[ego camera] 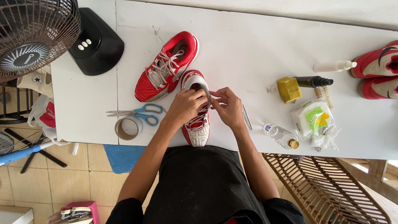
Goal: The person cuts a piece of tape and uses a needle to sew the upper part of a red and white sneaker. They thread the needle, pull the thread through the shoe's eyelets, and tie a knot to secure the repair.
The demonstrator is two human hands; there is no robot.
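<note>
Black short-sleeved shirt, bare forearms.

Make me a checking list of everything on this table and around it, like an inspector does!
Surface: white table, cracked paint near the far edge.
Job's things: red and white shoe standing toe toward the person; left hand and right hand both pinch its white laces.
Clutter: second red shoe, blue scissors, tape roll, clear bottle, yellow block, dark spray bottle, white bottle, brush, plastic packet, two more red shoes.
Grippers: bare hands, fingers closed on the laces.
Cables: nothing seen.
Surroundings: fan, tiled floor, rattan rack.
</note>
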